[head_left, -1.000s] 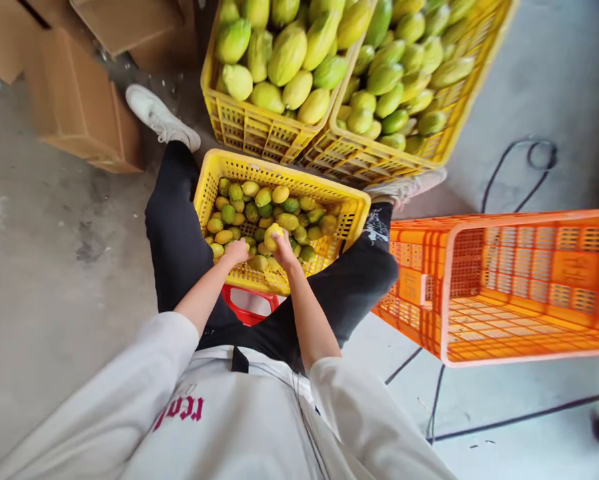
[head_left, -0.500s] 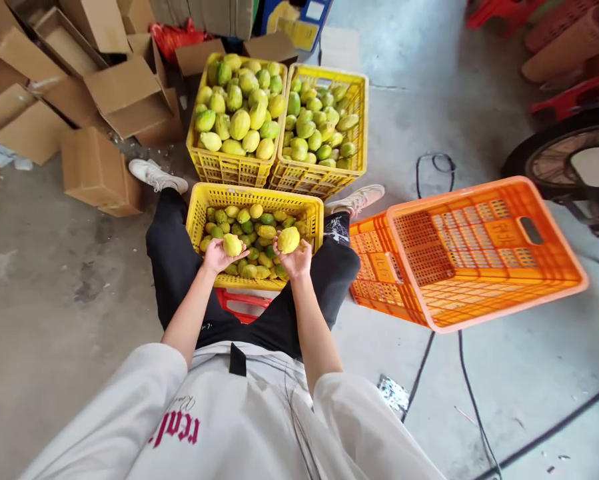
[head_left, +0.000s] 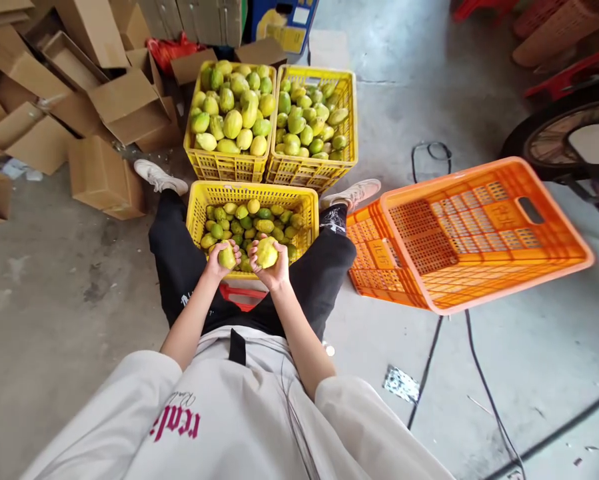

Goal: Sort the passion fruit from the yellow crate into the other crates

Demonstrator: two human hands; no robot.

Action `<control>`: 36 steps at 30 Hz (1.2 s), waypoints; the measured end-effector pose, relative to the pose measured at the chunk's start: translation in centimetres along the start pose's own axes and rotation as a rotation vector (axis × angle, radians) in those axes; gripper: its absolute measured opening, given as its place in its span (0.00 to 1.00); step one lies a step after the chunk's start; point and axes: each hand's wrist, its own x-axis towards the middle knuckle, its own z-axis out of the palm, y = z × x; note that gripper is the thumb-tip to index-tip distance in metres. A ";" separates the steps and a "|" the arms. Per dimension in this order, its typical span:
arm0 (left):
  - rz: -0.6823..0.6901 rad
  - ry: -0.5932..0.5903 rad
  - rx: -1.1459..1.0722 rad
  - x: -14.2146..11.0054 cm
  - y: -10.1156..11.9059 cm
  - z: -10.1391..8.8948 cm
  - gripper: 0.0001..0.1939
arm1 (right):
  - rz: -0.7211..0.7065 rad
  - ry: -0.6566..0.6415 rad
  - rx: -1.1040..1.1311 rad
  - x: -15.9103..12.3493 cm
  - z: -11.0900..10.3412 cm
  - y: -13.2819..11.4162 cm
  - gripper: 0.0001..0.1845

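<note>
My left hand (head_left: 215, 263) has its fingers curled round a yellow-green lemon (head_left: 226, 257). A larger yellow lemon (head_left: 267, 253) is gripped in my right hand (head_left: 279, 272), its face turned up between the thumb and fingers. Both hands hover close together above the near edge of a yellow crate (head_left: 313, 227), which stands between my legs. Inside that crate lie several green and yellow lemons (head_left: 249, 223), partly hidden by my hands.
Beyond it, two yellow crates (head_left: 229, 173) (head_left: 312, 175) hold heaped lemons. An orange crate (head_left: 484, 303) is tilted at my right, cables (head_left: 484, 380) running along the floor. Cardboard boxes (head_left: 99, 177) pile up at the left. A wheel (head_left: 534, 147) stands far right.
My hands have drawn closer together, and the fingers have closed more round the two lemons. The right hand moved left. The view has shifted slightly.
</note>
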 end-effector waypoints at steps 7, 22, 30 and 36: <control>-0.048 0.089 0.041 0.1 -0.1 0.0 0.13 | -0.079 0.013 -0.099 0.5 -1.9 -1.7 0.15; 0.064 -0.091 -0.095 -1.5 0.4 -0.6 0.11 | -0.052 0.031 -0.011 0.7 -2.7 -2.7 0.10; 0.028 -0.089 -0.046 -2.2 1.0 1.1 0.12 | -0.210 -0.003 -0.118 1.1 0.2 -0.7 0.20; 0.098 -0.175 -0.106 -2.8 1.1 2.9 0.18 | -0.178 -0.064 -0.085 -0.4 1.8 0.8 0.22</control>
